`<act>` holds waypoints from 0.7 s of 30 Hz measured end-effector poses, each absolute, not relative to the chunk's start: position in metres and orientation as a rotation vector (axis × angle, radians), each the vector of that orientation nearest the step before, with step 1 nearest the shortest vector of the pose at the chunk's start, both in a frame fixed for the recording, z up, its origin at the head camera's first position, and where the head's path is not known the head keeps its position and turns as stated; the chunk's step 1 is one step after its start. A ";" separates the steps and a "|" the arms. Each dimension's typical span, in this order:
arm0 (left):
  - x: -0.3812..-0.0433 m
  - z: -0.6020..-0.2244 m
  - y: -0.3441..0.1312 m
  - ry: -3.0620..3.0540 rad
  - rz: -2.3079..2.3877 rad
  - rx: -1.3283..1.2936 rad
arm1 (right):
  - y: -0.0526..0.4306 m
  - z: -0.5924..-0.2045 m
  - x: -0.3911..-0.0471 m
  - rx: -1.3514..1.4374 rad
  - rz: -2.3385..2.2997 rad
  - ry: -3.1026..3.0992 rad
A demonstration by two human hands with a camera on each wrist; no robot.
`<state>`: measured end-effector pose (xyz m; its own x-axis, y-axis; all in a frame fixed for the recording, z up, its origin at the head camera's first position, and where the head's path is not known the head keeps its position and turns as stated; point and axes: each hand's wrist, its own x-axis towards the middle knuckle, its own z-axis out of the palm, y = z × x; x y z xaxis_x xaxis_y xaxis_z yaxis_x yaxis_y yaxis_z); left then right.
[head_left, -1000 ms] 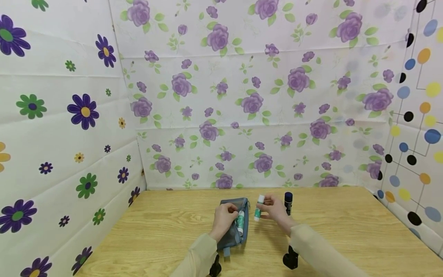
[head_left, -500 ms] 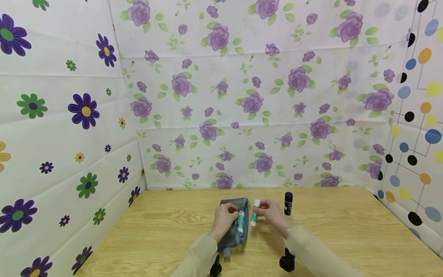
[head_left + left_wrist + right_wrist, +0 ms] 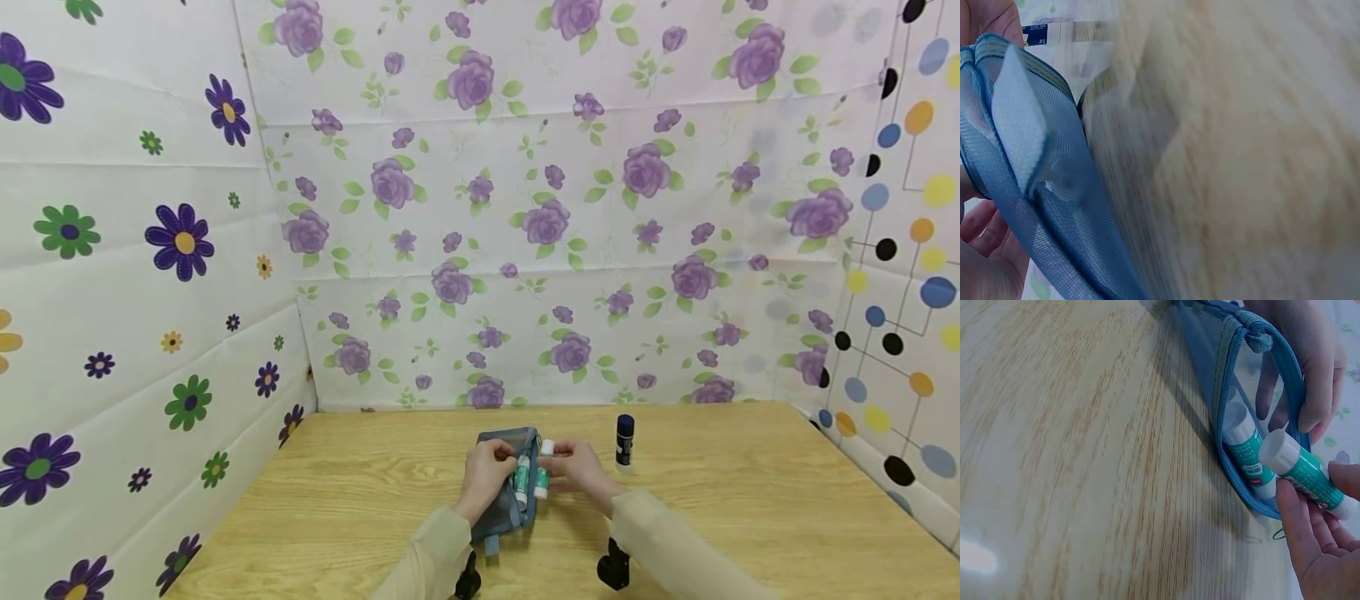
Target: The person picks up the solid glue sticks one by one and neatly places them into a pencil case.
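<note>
A blue mesh zip pouch [image 3: 495, 518] lies on the table, its zipped mouth gaping on the right. My left hand [image 3: 486, 477] pinches the pouch's edge and keeps the mouth apart; the right wrist view shows its thumb and fingers [image 3: 1317, 394] on either side of the mesh. Inside rests a green-and-white glue stick [image 3: 1250, 453]. Between thumb and fingers, my right hand [image 3: 585, 472] holds a second green-and-white glue stick [image 3: 1310, 476], tilted, its white cap right at the pouch's mouth. In the left wrist view, the pouch's pale fabric tab [image 3: 1021, 122] stands up close to the camera.
A glue stick with a dark blue cap [image 3: 625, 440] stands upright on the wooden table [image 3: 375, 483], to the right behind my right hand. Flower-printed sheets [image 3: 480, 208] hang behind and at the left, a dotted one [image 3: 892, 333] at the right.
My right hand has moved left with its glue stick, from beside the pouch to its mouth. The dark-capped glue stick is now fully uncovered. My left hand and the pouch have stayed put.
</note>
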<state>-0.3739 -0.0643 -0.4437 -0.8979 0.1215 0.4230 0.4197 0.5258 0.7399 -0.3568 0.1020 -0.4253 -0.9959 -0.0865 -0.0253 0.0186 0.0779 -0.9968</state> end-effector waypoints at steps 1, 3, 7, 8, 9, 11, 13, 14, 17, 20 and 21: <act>-0.374 -0.444 -0.064 -2.452 -1.320 -0.449 | 0.102 -0.425 -0.356 -0.073 -2.080 2.249; -0.374 -0.443 -0.064 -2.453 -1.327 -0.450 | 0.101 -0.426 -0.356 -0.073 -2.073 2.248; -0.374 -0.443 -0.064 -2.451 -1.328 -0.458 | 0.100 -0.427 -0.357 -0.078 -2.059 2.244; -0.373 -0.443 -0.064 -2.449 -1.327 -0.459 | 0.100 -0.428 -0.357 -0.076 -2.050 2.246; -0.373 -0.443 -0.064 -2.450 -1.329 -0.457 | 0.099 -0.429 -0.357 -0.077 -2.043 2.250; -0.373 -0.443 -0.064 -2.452 -1.333 -0.452 | 0.098 -0.429 -0.358 -0.075 -2.026 2.257; -0.373 -0.443 -0.065 -2.451 -1.340 -0.447 | 0.098 -0.430 -0.358 -0.072 -2.006 2.268; -0.373 -0.443 -0.065 -2.452 -1.342 -0.443 | 0.097 -0.430 -0.359 -0.070 -2.000 2.268; -0.374 -0.443 -0.065 -2.450 -1.347 -0.436 | 0.095 -0.430 -0.360 -0.065 -1.992 2.273; -0.375 -0.443 -0.065 -2.449 -1.351 -0.437 | 0.093 -0.431 -0.360 -0.054 -1.987 2.278; -0.375 -0.443 -0.065 -2.448 -1.352 -0.439 | 0.092 -0.431 -0.361 -0.052 -1.985 2.281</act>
